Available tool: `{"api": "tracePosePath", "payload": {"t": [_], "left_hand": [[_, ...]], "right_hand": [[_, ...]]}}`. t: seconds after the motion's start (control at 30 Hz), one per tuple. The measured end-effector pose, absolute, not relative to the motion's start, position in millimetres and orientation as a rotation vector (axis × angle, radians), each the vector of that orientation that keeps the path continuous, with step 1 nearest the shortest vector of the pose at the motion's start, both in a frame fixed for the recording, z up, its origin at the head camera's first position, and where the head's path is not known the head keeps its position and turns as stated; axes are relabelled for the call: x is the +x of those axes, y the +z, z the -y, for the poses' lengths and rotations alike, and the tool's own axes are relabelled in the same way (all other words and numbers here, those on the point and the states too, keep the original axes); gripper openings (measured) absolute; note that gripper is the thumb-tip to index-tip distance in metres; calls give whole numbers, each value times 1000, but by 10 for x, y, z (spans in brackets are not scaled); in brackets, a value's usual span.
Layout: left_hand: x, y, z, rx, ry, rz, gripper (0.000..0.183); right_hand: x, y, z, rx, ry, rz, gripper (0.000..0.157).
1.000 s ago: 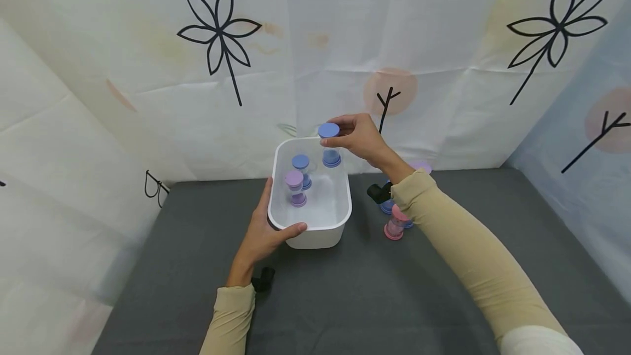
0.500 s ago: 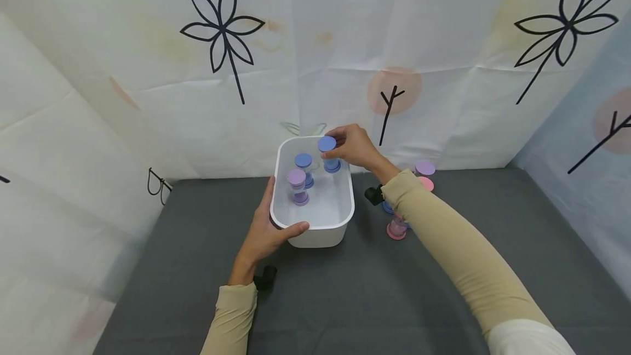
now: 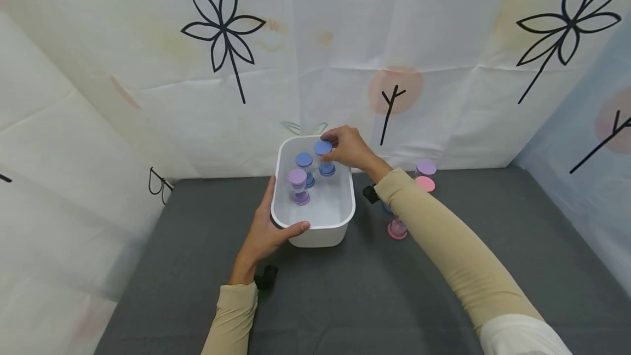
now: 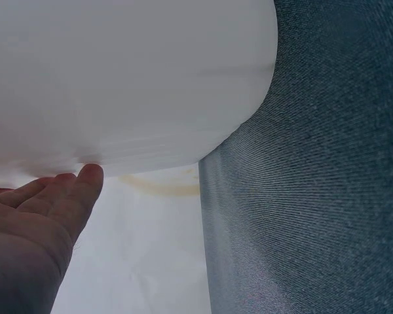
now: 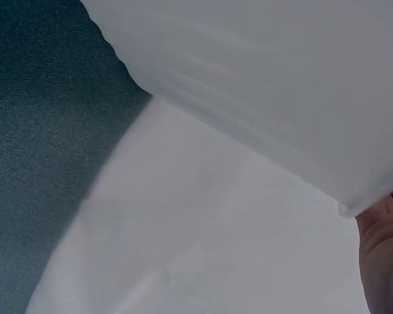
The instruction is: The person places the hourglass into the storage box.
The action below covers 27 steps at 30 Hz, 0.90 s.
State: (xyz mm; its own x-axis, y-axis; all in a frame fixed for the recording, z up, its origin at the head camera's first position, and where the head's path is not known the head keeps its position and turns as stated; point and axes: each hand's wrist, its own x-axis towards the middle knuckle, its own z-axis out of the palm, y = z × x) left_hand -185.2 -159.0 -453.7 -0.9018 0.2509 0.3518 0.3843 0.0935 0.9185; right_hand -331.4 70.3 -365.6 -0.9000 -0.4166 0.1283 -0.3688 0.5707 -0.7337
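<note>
A white plastic bin [image 3: 317, 239] stands at the back of the dark table. My left hand [image 3: 263, 234] is spread round its near left corner, thumb across the front rim and straight fingers along the outer side; their tips touch the wall in the left wrist view. Inside, a purple-capped sand timer [image 3: 298, 178] and a blue-capped one [image 3: 304, 160] stand upright along the left. My right hand [image 3: 351, 149] reaches over the far right rim and pinches another blue-capped sand timer [image 3: 323, 148] by its top, close to the bin floor. The right wrist view hides its fingertips.
Right of the bin, more sand timers stand partly hidden by the right sleeve: a purple cap [image 3: 426, 167], a pink cap [image 3: 425, 183] and a pink base [image 3: 396, 229] show. A white printed cloth [image 3: 335, 81] hangs close behind the bin.
My right hand has lowered the blue-capped sand timer into the bin and shifted it slightly left, nearer the other blue one. My left hand keeps its place at the bin.
</note>
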Motion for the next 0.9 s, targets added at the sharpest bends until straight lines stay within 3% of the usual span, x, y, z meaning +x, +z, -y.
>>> {"api": "tracePosePath", "payload": {"t": [0.9], "left_hand": [[-1852, -4541, 1610, -627, -1930, 2269, 119]], "right_hand": [[-3411, -3676, -493, -704, -716, -2836, 56]]}}
